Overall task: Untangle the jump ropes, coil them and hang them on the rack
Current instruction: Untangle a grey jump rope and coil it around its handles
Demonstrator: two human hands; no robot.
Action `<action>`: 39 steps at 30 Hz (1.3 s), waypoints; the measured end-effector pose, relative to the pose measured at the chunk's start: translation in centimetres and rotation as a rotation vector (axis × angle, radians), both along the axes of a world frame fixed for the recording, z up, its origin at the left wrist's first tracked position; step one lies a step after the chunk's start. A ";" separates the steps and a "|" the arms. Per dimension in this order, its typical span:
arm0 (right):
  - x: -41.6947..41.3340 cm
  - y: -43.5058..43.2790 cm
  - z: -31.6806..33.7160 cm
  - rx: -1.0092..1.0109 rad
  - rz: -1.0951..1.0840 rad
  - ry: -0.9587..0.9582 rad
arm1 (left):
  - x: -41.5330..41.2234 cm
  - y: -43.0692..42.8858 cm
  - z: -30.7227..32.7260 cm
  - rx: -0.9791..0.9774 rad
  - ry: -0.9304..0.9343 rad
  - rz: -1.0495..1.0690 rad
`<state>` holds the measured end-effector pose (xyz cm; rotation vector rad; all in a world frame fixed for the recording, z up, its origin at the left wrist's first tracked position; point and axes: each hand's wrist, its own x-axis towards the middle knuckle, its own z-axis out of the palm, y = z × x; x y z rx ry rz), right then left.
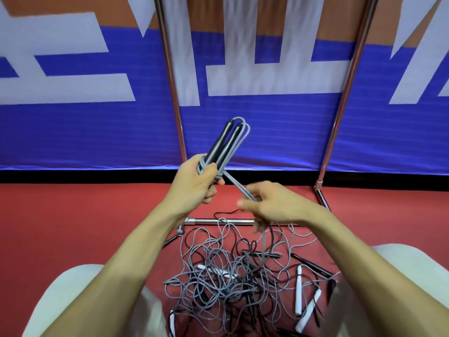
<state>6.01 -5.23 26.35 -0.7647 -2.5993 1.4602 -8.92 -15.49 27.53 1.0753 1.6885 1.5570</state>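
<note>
Tangled heap of grey and black jump ropes (230, 276) is lying on red sports floor (73, 215) before chrome tubular rack (170, 69), itself standing before blue printed banner (73, 132); grey half-coiled rope with black handles (223, 144) is being held above heap, left hand (194, 186) leftward, right hand (272, 203) rightward.

Two bare hands: left hand (194, 183), right hand (272, 203). One grey cord jump rope (239, 188) between them, with two slim black plastic handles (222, 144). One tangled heap of grey and black cords (213, 268), near. At least four white handles (299, 290) there. Two upright chrome rack poles (170, 69), far.
</note>
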 end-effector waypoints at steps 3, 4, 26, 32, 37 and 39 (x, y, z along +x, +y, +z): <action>0.4 0.1 -0.2 0.183 0.124 -0.169 | -1.4 0.1 -0.7 -0.074 0.140 0.077; 0.5 0.1 -0.1 0.231 0.153 -0.169 | -1.9 0.1 -1.0 -0.114 0.232 0.103; 1.8 1.8 1.6 0.722 -0.318 0.288 | 1.8 -0.3 -1.8 -0.567 0.931 -0.322; 1.8 2.8 1.8 0.273 -0.375 0.225 | 1.7 -1.0 -0.2 -0.415 0.804 -0.417; 2.3 3.7 1.7 -0.246 -0.189 0.320 | 1.1 -2.0 1.0 -0.396 0.399 -0.537; 1.9 3.9 1.2 -0.272 -0.194 0.348 | 0.3 -2.2 1.3 -0.362 0.371 -0.494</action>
